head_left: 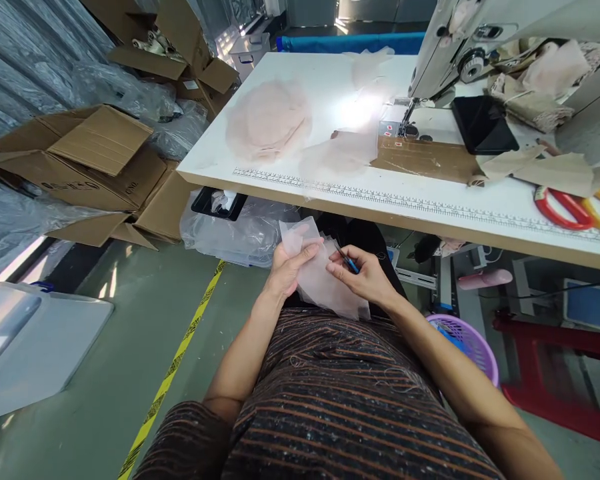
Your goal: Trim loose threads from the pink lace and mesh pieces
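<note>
Above my lap, my left hand (286, 268) pinches a bundle of sheer, pale pink fabric pieces (325, 283), thumb on top. My right hand (363, 273) is closed around small blue-handled thread snips (350, 263), whose dark tip points up and left at the edge of the fabric. The fingertips of that hand come close to the cloth; whether they also pinch it I cannot tell. On the white table ahead lies a round pile of similar sheer fabric (270, 120). Another sheer piece (340, 157) stretches toward the sewing machine's needle area (405, 123).
A sewing machine (473, 63) stands at the table's right, beside a black phone (484, 125) and red and yellow scissors handles (565, 208). The table's ruled front edge (300, 183) runs beyond my hands. Cardboard boxes (95, 160) are left; a purple basket (485, 353) sits low right.
</note>
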Demonstrator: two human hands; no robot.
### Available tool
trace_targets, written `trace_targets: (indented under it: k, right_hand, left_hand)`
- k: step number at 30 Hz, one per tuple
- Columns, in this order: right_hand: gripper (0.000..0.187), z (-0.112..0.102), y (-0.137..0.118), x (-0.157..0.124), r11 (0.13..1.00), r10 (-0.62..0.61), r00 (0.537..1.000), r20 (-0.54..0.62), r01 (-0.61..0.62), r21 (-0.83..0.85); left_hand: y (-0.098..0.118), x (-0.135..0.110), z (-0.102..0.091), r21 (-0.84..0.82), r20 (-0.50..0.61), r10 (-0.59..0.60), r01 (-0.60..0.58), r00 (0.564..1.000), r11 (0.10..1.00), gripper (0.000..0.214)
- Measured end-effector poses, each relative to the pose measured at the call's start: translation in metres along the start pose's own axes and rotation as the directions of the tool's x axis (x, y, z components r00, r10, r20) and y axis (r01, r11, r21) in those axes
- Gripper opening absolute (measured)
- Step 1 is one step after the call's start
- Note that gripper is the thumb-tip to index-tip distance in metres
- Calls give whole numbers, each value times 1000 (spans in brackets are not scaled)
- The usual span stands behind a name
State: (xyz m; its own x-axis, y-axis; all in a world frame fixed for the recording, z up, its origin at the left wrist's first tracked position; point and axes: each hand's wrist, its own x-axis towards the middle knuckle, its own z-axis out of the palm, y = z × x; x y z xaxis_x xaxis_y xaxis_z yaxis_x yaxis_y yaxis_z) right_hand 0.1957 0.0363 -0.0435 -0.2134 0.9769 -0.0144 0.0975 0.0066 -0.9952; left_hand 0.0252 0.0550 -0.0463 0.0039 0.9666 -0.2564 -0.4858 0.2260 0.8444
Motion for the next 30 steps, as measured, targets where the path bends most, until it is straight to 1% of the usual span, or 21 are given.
trace_targets:
  k: [2, 4, 7, 10, 14, 20, 25, 27, 30]
  right_hand:
    - [55, 2, -6, 9, 999, 11, 1000, -21, -10, 41]
    - [57, 4, -11, 17, 997, 12, 1000, 1, -12, 72]
    - [57, 5, -15, 23, 988, 49, 999, -22, -45, 146]
    - [53, 5, -14, 24, 967, 114, 990, -81, -91, 237]
    - [51, 3, -10, 23, 953, 138, 986, -89, -108, 283]
    - [53, 3, -7, 25, 963, 131, 985, -116, -98, 253]
    - [55, 4, -5, 23, 969, 97, 988, -124, -65, 239]
    - [53, 5, -4, 19, 982, 70, 993, -100, -50, 183]
    - [48, 7, -2, 12, 998, 26, 999, -36, -24, 52]
  left_hand:
    - [2, -3, 2, 29, 49, 37, -39, 998, 999, 64]
    - [3, -5, 5, 68, 78, 96, -101, 992, 993, 70]
    - [2, -8, 6, 121, 99, 159, -171, 982, 978, 71]
    - [0, -8, 5, 120, 104, 138, -150, 985, 981, 63]
    - [-3, -7, 4, 77, 53, 105, -108, 993, 991, 52]
    - [-3, -6, 5, 64, -9, 97, -96, 995, 993, 48]
    - [-5, -3, 5, 36, -34, 83, -82, 996, 996, 40]
    - [-5, -2, 5, 20, -33, 64, -64, 997, 998, 38]
    - [-5, -2, 6, -11, -32, 27, -28, 999, 1000, 37]
